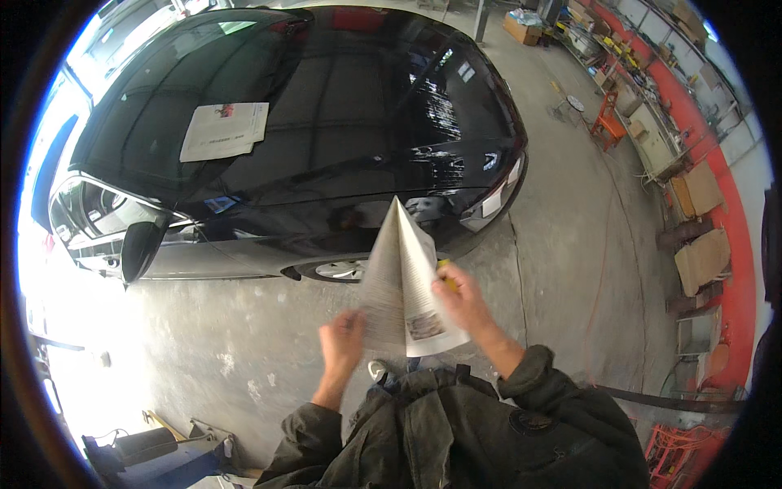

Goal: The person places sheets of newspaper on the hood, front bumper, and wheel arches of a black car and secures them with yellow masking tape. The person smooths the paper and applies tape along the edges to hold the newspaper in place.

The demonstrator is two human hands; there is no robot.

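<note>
The paper is in the air between the two hands, near the side of the black car. It is folded, with its sharp tip pointing to 12 o'clock; the crease, which is also its long axis, goes from there down to 6 o'clock. The two halves become wider toward the lower end, and the left half is blurred.

The left hand is at 8 o'clock of the paper, its fingers curled at the left edge; because of blur I cannot tell how firmly they pinch it. The right hand is between 3 and 4 o'clock, and its fingers pinch the right edge together with a small yellow thing.

The car fills the space from 9 to 1 o'clock. The paper covers a part of its wheel. At 9 o'clock is the mirror, and at 10 o'clock a newspaper lies flat on the car. At 2 o'clock an orange stool stands beside a cluttered surface. Brown cardboard is at 3 o'clock, red cables at 4.
</note>
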